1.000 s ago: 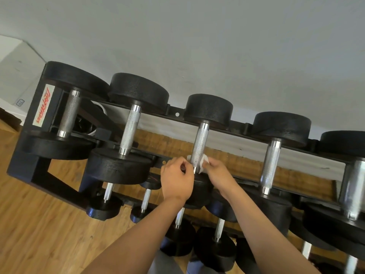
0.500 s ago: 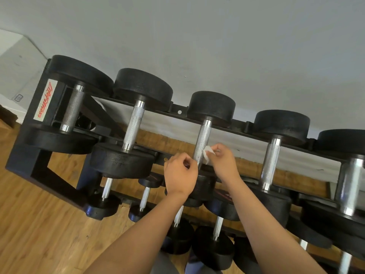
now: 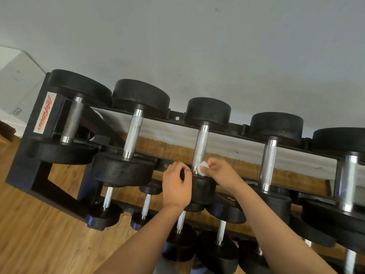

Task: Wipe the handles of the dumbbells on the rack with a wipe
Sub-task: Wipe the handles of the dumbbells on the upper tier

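Several black dumbbells with knurled silver handles lie across the top tier of a black rack (image 3: 21, 159). My right hand (image 3: 219, 173) holds a small white wipe (image 3: 203, 169) pressed against the near end of the middle dumbbell's handle (image 3: 201, 147). My left hand (image 3: 176, 186) is curled just left of that handle's base, over the near black head (image 3: 203, 189); whether it grips an end of the wipe is hidden.
More dumbbell handles stand to the left (image 3: 133, 133) and right (image 3: 268, 165) on the same tier. Smaller dumbbells (image 3: 145, 206) rest on the lower tier beneath my arms. A grey wall (image 3: 197, 46) rises behind the rack, and wooden flooring (image 3: 39, 234) lies below.
My right hand slid the wipe up the handle, then back down to its near end. My left hand stayed beside the handle's base. The view shifted slightly.
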`<state>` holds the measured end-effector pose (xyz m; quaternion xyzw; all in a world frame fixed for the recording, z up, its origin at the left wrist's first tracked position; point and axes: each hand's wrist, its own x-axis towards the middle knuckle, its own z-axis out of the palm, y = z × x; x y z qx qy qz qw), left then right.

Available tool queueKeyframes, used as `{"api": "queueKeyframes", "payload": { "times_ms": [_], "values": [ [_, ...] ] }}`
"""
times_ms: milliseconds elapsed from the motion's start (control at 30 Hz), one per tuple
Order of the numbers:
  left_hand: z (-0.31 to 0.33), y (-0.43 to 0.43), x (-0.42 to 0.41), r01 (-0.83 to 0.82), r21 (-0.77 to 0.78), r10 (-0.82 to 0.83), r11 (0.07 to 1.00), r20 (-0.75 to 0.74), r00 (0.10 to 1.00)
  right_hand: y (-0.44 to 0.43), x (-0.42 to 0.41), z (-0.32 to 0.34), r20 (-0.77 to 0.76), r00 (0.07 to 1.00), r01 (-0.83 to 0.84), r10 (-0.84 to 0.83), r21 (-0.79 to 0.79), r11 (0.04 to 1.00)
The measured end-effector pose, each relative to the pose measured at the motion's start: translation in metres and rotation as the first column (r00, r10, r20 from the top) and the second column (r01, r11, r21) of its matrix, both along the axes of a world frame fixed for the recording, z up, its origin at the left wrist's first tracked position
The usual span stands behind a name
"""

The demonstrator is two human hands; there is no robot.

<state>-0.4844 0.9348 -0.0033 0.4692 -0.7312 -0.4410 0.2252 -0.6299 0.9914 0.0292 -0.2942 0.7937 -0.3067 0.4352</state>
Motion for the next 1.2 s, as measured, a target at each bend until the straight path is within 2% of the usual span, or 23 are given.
{"api": "queueKeyframes", "payload": {
  "times_ms": [67,200,367,533,667,767,833,967,1033,1200],
  "values": [
    [0.0,0.0,0.0,0.001,0.002,-0.001,1.0,0.001,1.0,0.0,-0.001,-0.001,0.007,1.0,-0.022,0.022,0.01,1.0],
    [0.0,0.0,0.0,0.007,0.021,-0.007,1.0,-0.004,1.0,-0.01,-0.004,0.005,-0.081,0.994,0.061,-0.069,-0.106,0.993],
    [0.0,-0.002,0.0,0.018,0.029,-0.018,0.999,0.012,1.0,-0.006,0.003,0.001,-0.184,0.975,-0.118,0.121,0.023,0.993],
    [0.0,-0.002,-0.001,0.014,0.043,-0.014,0.999,0.007,1.0,-0.02,-0.003,0.009,-0.382,0.919,-0.089,0.091,0.023,0.996],
    [0.0,-0.002,-0.001,0.018,0.036,-0.018,0.999,0.004,1.0,-0.013,0.004,0.005,-0.345,0.916,-0.174,0.205,0.118,0.978],
    [0.002,-0.003,-0.002,0.024,0.035,-0.023,0.999,-0.005,1.0,-0.023,-0.005,0.008,-0.387,0.919,-0.088,0.079,-0.005,0.996],
    [0.002,-0.002,0.0,0.025,0.046,-0.025,0.999,-0.001,1.0,-0.023,-0.002,0.005,-0.328,0.944,-0.021,-0.014,-0.102,0.995],
    [0.003,-0.002,0.0,0.033,0.053,-0.032,0.998,-0.02,0.999,-0.011,0.006,-0.003,-0.187,0.98,-0.087,0.071,-0.078,0.993],
    [0.002,-0.004,-0.002,0.032,0.045,-0.031,0.998,-0.021,0.999,-0.017,-0.005,-0.001,-0.184,0.978,-0.111,0.097,-0.064,0.992],
    [-0.002,-0.002,0.001,0.029,0.035,-0.028,0.999,-0.01,1.0,-0.017,0.002,-0.009,-0.145,0.985,0.077,-0.095,-0.129,0.989]
  ]
}}
